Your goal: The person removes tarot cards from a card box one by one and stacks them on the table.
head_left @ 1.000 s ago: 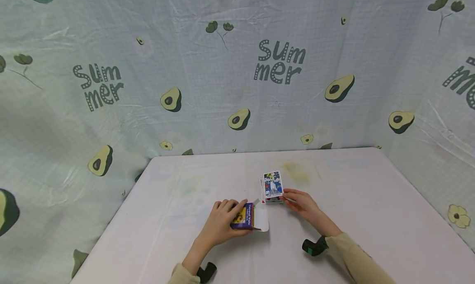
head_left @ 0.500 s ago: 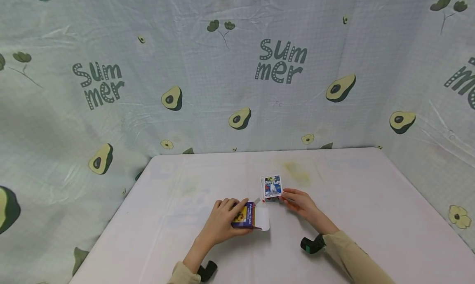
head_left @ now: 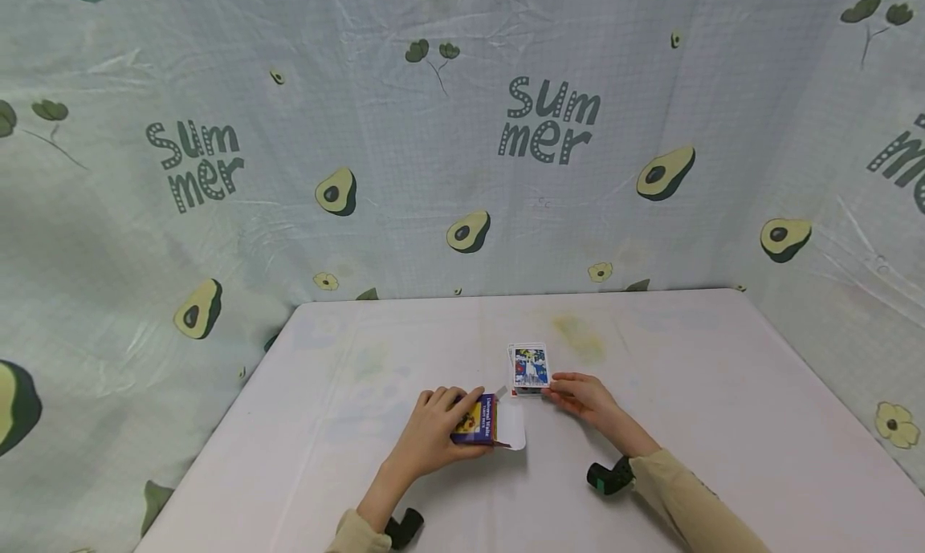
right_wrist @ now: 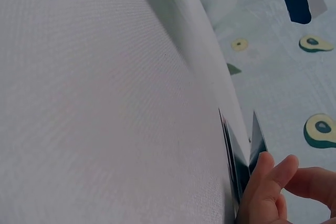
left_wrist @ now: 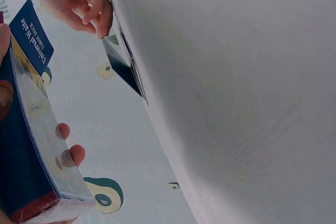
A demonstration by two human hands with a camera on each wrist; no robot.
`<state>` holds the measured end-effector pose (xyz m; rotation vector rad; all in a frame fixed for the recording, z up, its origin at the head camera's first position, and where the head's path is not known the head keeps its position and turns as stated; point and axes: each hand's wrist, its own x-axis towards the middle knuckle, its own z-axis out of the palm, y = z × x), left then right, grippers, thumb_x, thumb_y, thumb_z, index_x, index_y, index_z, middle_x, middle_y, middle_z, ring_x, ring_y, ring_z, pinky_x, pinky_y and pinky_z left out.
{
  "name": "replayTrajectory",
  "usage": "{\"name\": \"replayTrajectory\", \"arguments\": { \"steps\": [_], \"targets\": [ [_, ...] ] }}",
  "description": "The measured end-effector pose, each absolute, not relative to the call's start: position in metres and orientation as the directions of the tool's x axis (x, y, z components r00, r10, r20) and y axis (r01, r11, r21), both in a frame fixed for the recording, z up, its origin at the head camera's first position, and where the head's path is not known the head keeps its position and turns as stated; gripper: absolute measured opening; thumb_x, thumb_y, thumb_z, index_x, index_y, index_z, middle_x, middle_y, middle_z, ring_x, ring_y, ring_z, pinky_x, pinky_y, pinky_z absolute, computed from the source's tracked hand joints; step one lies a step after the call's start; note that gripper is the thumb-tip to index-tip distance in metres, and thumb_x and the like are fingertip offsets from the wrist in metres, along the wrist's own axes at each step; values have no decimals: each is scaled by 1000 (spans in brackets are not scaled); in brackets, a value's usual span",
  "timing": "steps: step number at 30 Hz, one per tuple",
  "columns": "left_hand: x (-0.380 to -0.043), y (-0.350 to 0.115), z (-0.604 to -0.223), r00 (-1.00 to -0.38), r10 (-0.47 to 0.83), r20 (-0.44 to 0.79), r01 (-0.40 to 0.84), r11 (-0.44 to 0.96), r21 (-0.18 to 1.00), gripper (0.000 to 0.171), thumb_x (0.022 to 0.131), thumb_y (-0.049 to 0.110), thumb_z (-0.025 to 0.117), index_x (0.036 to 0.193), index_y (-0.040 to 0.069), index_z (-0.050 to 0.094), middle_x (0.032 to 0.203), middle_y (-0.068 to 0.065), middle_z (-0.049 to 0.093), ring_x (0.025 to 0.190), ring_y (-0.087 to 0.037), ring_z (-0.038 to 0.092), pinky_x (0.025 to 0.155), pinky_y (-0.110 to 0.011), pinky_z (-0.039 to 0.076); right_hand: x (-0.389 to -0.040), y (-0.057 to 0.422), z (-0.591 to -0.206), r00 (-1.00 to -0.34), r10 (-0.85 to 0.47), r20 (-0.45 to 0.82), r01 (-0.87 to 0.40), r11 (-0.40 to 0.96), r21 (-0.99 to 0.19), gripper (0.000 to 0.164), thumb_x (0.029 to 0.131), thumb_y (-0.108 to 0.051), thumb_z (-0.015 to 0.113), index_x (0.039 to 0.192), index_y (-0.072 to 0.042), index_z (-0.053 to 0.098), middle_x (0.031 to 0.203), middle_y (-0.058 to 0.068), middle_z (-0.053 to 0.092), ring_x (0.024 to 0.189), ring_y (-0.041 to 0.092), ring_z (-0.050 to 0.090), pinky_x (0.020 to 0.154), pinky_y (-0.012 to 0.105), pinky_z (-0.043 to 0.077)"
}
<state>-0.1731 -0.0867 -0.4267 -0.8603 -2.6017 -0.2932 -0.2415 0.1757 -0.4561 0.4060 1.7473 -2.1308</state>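
Observation:
My left hand (head_left: 428, 434) grips a purple and yellow tarot deck box (head_left: 473, 421) above the table, its white end flap (head_left: 511, 426) hanging out to the right. "Universal Waite" is printed on the box (left_wrist: 31, 38) in the left wrist view. A small stack of cards (head_left: 529, 392) lies just beyond the box. Over it is a picture card (head_left: 531, 367), which my right hand (head_left: 587, 400) pinches by its near right corner. In the right wrist view that card (right_wrist: 256, 137) tilts up from the stack (right_wrist: 231, 153). The fingertips partly hide its lower edge.
A pale cloth covers the table (head_left: 361, 352). Behind it hangs a cloth backdrop (head_left: 390, 136) printed with avocados and "summer". Black wrist cameras sit on the left wrist (head_left: 405, 529) and the right wrist (head_left: 609, 477).
The pinched card's far edge has come down, so it lies closer over the stack. My left hand and the box have barely moved.

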Motion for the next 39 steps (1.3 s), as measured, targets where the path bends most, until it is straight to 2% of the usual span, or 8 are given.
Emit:
{"name": "replayTrajectory", "arguments": {
  "steps": [8, 16, 26, 32, 39],
  "targets": [
    [-172, -87, -425, -736, 533, 417, 610, 789, 68, 77, 65, 60, 66, 130, 23, 47, 104, 2, 55, 93, -13, 51, 79, -34, 39, -240, 176, -454, -903, -85, -421, 429, -144, -892, 44, 87, 1, 51, 126, 15, 37, 98, 17, 58, 76, 13, 63, 74, 24, 52],
    [-172, -87, -425, -743, 532, 407, 610, 787, 85, 78, 65, 59, 67, 129, 20, 48, 104, 1, 55, 93, -14, 51, 80, -34, 39, -238, 178, -452, -902, -103, -419, 431, -155, -889, 43, 89, 1, 46, 127, 17, 34, 91, 12, 60, 75, 11, 63, 76, 27, 52],
    [-172, -86, -424, -758, 524, 389, 599, 795, 98, 78, 65, 58, 68, 130, 22, 47, 105, 1, 55, 95, -15, 51, 82, -35, 39, -237, 180, -450, -899, -94, -427, 437, -152, -886, 47, 87, -1, 51, 129, 14, 33, 97, 15, 58, 75, 11, 63, 77, 27, 52],
    [-172, -85, -423, -762, 525, 379, 596, 797, 97, 78, 65, 59, 67, 131, 23, 46, 105, 1, 55, 94, -14, 50, 82, -34, 39, -233, 183, -449, -921, -90, -380, 385, -42, -922, 45, 86, -7, 56, 124, 11, 40, 103, 17, 61, 79, 16, 66, 74, 26, 52],
    [-173, -84, -424, -755, 530, 385, 605, 790, 100, 78, 65, 58, 68, 130, 21, 47, 105, 1, 55, 94, -15, 51, 82, -35, 39, -220, 181, -437, -926, -173, -336, 333, 46, -942, 43, 85, -13, 58, 119, 11, 45, 105, 20, 62, 84, 20, 67, 71, 23, 52]
  ]
}}
